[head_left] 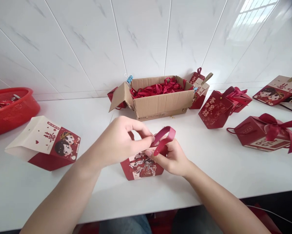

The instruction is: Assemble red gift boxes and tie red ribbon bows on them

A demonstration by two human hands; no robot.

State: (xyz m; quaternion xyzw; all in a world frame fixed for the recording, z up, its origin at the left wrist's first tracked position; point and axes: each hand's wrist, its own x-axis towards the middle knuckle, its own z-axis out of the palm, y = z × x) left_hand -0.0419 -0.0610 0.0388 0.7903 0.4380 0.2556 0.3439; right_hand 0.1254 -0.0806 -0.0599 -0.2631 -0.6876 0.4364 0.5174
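A small red gift box (146, 167) with cartoon figures on its front stands upright near the table's front edge. Above its top, my left hand (131, 136) pinches one end of a red strap (169, 134), which curves over in a loop. My right hand (172, 157) closes around the upper right of the box, thumb at the front by the strap's other end. Fingers cover most of the box top. Left of my arm lies a cream and red gift box (53, 143) with its flap raised.
A cardboard carton (162, 104) full of red ribbons (160, 88) stands by the tiled wall. At far left is a red plastic basket (14, 112). Several finished-looking boxes, including a bow-tied box (260, 136), occupy the right side. The white table's (116, 208) front edge is close to me.
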